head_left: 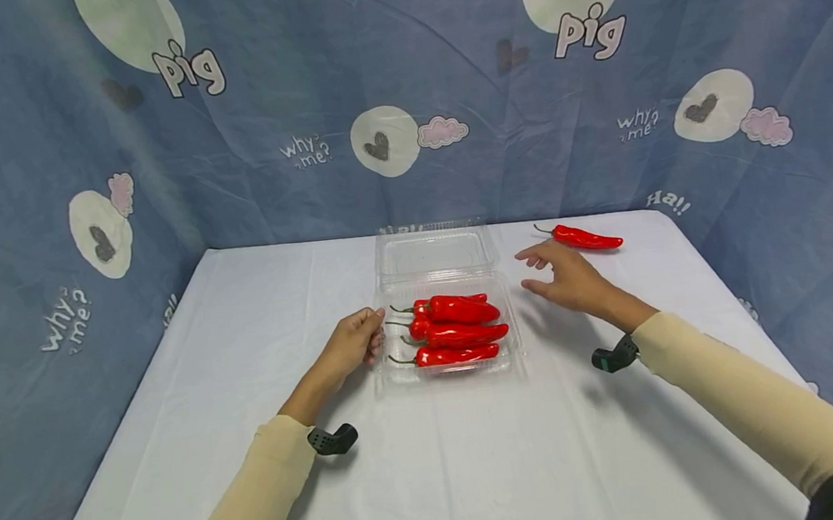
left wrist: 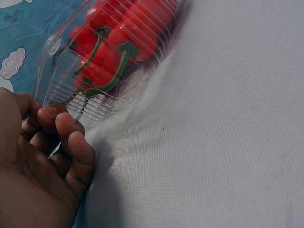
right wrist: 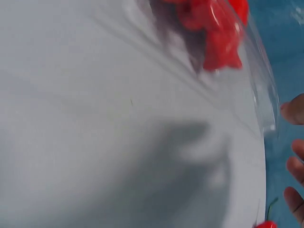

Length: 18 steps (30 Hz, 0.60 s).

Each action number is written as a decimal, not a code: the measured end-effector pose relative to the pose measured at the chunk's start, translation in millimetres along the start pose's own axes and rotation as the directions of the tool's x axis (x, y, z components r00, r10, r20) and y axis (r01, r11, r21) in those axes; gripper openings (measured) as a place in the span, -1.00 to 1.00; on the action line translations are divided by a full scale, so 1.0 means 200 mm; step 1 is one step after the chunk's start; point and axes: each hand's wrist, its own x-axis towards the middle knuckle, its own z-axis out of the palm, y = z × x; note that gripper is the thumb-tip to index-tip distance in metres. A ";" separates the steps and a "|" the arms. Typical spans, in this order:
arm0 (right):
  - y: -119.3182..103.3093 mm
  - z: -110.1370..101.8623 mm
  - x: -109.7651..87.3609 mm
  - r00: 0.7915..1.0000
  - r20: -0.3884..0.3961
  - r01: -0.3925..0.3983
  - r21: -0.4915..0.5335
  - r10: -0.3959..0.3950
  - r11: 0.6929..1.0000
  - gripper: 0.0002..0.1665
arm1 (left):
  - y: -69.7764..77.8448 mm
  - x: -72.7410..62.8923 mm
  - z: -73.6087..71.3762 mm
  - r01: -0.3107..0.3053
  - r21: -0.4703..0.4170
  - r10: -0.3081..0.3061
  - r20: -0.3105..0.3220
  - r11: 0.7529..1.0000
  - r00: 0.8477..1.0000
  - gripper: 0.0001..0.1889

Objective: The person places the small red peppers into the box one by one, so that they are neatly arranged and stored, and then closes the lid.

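Note:
A clear plastic clamshell box (head_left: 517, 351) stands on the table with its lid (head_left: 434, 254) laid back behind it. Several red chili peppers (head_left: 465, 335) with green stems lie in the box, stems to the left. My left hand (head_left: 355, 339) pinches the box's left rim between thumb and curled fingers; the left wrist view shows this hand (left wrist: 47, 156) close up at the ribbed corner. To the right of the box, my right hand (head_left: 565, 279) is above the table, fingers spread and holding nothing. Just behind it lies a single red chili pepper (head_left: 586, 238).
A white cloth covers the table (head_left: 466, 464). Along its back and sides hangs a blue printed curtain (head_left: 412, 59). Both forearms wear beige sleeves, and a dark wrist camera (head_left: 332, 440) sits at the left cuff, another wrist camera (head_left: 616, 355) at the right.

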 end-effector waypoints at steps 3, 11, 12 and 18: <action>0.05 -0.03 0.01 1.000 -0.020 -0.021 -0.009 0.021 1.000 -0.44 | 0.00 0.00 0.00 -0.001 -0.004 0.001 -0.003 1.000 1.000 -0.54; 0.21 -0.09 0.03 0.996 -0.061 -0.070 -0.036 0.067 0.997 -0.46 | 0.00 0.00 0.00 -0.003 0.007 0.003 -0.011 1.000 1.000 -0.54; 0.23 -0.10 0.03 0.995 -0.062 -0.082 -0.033 0.080 0.996 -0.46 | 0.00 0.00 0.00 -0.004 0.010 0.004 -0.011 1.000 1.000 -0.54; 0.35 -0.14 0.04 0.984 -0.072 -0.166 -0.039 0.163 0.985 -0.44 | 0.00 0.00 0.01 -0.002 0.014 0.002 -0.017 1.000 1.000 -0.53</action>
